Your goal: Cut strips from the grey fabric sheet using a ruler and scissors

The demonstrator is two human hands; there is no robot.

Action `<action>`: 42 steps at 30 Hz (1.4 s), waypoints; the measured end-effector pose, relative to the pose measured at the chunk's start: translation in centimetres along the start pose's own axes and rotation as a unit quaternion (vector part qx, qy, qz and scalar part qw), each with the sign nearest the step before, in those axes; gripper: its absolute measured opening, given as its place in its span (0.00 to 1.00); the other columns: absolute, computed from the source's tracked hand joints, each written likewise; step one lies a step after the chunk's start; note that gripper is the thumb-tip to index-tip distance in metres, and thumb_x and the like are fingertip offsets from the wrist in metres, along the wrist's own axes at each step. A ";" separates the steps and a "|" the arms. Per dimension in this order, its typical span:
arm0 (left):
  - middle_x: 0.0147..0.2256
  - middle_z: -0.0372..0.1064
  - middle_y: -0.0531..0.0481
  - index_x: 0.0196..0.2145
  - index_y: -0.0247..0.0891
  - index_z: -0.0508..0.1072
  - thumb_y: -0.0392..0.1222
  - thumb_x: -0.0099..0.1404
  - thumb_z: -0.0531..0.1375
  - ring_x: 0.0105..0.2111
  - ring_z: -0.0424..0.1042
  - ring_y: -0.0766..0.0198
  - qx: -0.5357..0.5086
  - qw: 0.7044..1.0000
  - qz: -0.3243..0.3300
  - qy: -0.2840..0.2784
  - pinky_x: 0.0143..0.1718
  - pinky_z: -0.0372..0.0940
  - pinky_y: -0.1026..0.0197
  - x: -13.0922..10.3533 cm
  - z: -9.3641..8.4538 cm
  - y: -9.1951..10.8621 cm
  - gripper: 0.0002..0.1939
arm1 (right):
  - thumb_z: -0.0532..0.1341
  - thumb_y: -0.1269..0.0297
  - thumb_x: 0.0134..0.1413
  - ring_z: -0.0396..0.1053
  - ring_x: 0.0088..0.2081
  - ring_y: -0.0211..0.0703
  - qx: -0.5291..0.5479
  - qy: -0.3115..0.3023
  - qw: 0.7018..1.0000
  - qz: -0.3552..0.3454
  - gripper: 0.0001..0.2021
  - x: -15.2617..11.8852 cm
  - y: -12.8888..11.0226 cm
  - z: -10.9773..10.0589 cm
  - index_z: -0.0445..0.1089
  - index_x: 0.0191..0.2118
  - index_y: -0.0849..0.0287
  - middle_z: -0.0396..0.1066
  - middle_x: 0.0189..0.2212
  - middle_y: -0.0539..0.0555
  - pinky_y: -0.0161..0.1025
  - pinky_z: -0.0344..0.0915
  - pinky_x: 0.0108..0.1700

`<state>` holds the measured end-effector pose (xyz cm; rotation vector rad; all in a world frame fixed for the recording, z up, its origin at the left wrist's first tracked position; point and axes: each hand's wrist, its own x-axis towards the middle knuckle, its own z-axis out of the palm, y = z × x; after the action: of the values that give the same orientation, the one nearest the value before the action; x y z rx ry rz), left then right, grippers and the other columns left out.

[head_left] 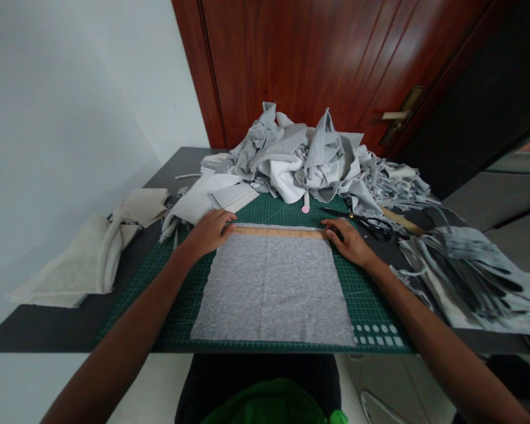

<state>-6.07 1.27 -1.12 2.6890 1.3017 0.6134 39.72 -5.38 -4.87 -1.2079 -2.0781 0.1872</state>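
Setting a wooden ruler [278, 232] across a grey cloth piece [271, 288] looks, from the pose alone, to be the step in hand: lining the ruler up with the cloth's far edge. With the middle of the cloth as the centre of the dial and the person at 6 o'clock, the ruler lies at 12, just short of that edge, so that a thin strip of cloth shows beyond it. The cloth lies flat, with faint creases, on a green cutting mat [371, 300]. At 11 o'clock the left hand [211, 231] has its thumb and fingers bent around the ruler's left end, and at 1 o'clock the right hand [348, 240] has its thumb and forefinger curled at the other end; whether either pinches the wood or only presses it down cannot be told. Farther out towards 1 o'clock, black-handled scissors [352, 217] lie near the right hand, untouched, and a heap of crumpled grey and white cloth [287, 150] stands well beyond the ruler at 12. The next move, as a judgement, calls for even, light pressure at both ends, so that the ruler keeps parallel to the edge and the soft cloth neither bunches nor skews beneath it, with the wavy side at 9 o'clock being the less reliable guide for squaring up
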 end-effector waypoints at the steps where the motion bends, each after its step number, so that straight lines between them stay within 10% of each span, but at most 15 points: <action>1: 0.51 0.74 0.40 0.51 0.39 0.75 0.44 0.76 0.54 0.54 0.71 0.47 0.001 1.000 -0.002 0.009 0.60 0.66 0.42 0.3 0.6 0.5 0.14 | 0.53 0.53 0.76 0.75 0.50 0.57 -0.003 0.008 1.000 0.004 0.18 0.1 0.1 0.1 0.74 0.58 0.54 0.76 0.46 0.61 0.57 0.72 0.56; 15: 0.47 0.75 0.44 0.48 0.40 0.79 0.38 0.75 0.56 0.52 0.70 0.51 -0.051 0.996 -0.039 0.054 0.60 0.63 0.46 2.9 5.5 2.2 0.12 | 0.60 0.60 0.70 0.76 0.45 0.56 -0.042 0.019 0.999 -0.002 0.13 1.1 1.0 1.3 0.82 0.44 0.56 0.77 0.42 0.62 0.56 0.74 0.52; 31: 0.42 0.73 0.45 0.41 0.41 0.76 0.39 0.77 0.54 0.47 0.68 0.52 -0.075 0.997 -0.023 0.018 0.55 0.63 0.48 2.9 5.1 2.9 0.11 | 0.64 0.50 0.66 0.76 0.38 0.51 0.019 -0.020 0.997 0.075 0.16 2.3 -0.4 1.2 0.77 0.51 0.54 0.81 0.38 0.56 0.48 0.71 0.44; 42: 0.47 0.71 0.43 0.60 0.43 0.75 0.24 0.67 0.50 0.51 0.66 0.50 -0.067 0.998 -0.005 -0.005 0.57 0.64 0.46 2.5 5.1 2.6 0.30 | 0.62 0.54 0.70 0.75 0.44 0.55 0.002 -0.034 0.999 0.029 0.13 3.0 -0.1 3.0 0.81 0.41 0.52 0.82 0.41 0.58 0.56 0.68 0.52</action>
<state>-0.76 2.03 -4.36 2.5727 1.2258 0.6613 36.82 -2.34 -5.46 -1.2769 -2.0997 0.2630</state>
